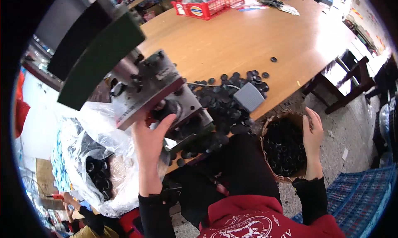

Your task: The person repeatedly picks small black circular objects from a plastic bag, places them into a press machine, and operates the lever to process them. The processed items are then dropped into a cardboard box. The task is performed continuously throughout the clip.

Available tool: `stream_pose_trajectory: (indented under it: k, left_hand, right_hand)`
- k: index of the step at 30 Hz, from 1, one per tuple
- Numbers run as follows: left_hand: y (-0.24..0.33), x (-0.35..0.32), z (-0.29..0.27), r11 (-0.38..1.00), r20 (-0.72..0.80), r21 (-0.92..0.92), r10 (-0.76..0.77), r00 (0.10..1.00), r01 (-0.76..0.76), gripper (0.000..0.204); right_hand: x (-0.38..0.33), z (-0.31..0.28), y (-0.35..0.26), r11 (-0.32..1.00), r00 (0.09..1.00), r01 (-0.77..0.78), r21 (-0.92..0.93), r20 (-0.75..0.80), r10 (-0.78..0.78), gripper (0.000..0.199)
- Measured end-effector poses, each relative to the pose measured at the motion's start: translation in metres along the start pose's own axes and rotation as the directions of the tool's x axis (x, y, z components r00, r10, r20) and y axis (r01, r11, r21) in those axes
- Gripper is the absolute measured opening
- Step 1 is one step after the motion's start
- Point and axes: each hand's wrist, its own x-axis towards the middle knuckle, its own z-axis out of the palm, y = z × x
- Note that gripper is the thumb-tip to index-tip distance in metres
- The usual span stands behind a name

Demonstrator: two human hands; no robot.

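The left hand [150, 139] is at the front of a bench press machine [154, 92], its thumb spread away from the fingers and its tip beside a black round fitting [171, 110] in the working area. The fingertips are hidden; whether they grip a part cannot be told. A dark green curved guard [103, 57] stands above and beyond this hand.

The right hand [314, 132] is raised at the right edge of a carton [298, 117], fingers extended and slightly bent; whether a small part sits between thumb and fingers cannot be told. Black ring-shaped parts [284, 147] fill the carton, to the left of this hand.

Between the hands, and farther forward, loose black discs [224, 107] lie heaped on the wooden table [199, 43], against the machine's right side. A grey pedal-shaped switch [249, 96] with a cable rests among them.

To the left of the left hand, a clear plastic bag [97, 122] contains more black rings [99, 176]. Well beyond both hands stands a red plastic crate [228, 4].
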Motion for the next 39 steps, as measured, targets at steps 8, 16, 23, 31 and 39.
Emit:
stream_pose_trajectory:
  k: [8,16,23,31,39]
  left_hand:
    - [0.019,-0.001,0.003,0.983,0.030,0.175,-0.057,0.998,0.051,0.047]
    - [0.013,-0.014,0.010,0.925,-0.121,0.326,0.244,0.962,-0.194,0.051]
    - [-0.047,-0.080,-0.089,0.919,-0.418,0.394,0.187,0.889,-0.008,0.028]
    - [-0.226,-0.033,-0.263,0.495,-0.467,0.800,0.156,0.870,0.340,0.048]
    - [-0.216,-0.014,-0.277,0.650,-0.508,0.731,0.316,0.802,0.207,0.039]
  right_hand:
    - [-0.008,0.033,-0.049,0.980,0.984,0.129,0.153,0.100,-0.146,0.026]
    - [0.019,0.103,-0.109,0.853,0.791,0.522,-0.023,0.388,-0.474,0.043]
    - [0.027,0.144,-0.102,0.770,0.769,0.518,-0.371,0.596,-0.230,0.052]
    - [0.021,0.133,-0.100,0.887,0.802,0.458,-0.063,0.459,-0.382,0.050]
    - [-0.015,0.090,-0.180,0.815,0.765,0.517,0.261,0.286,-0.577,0.037]
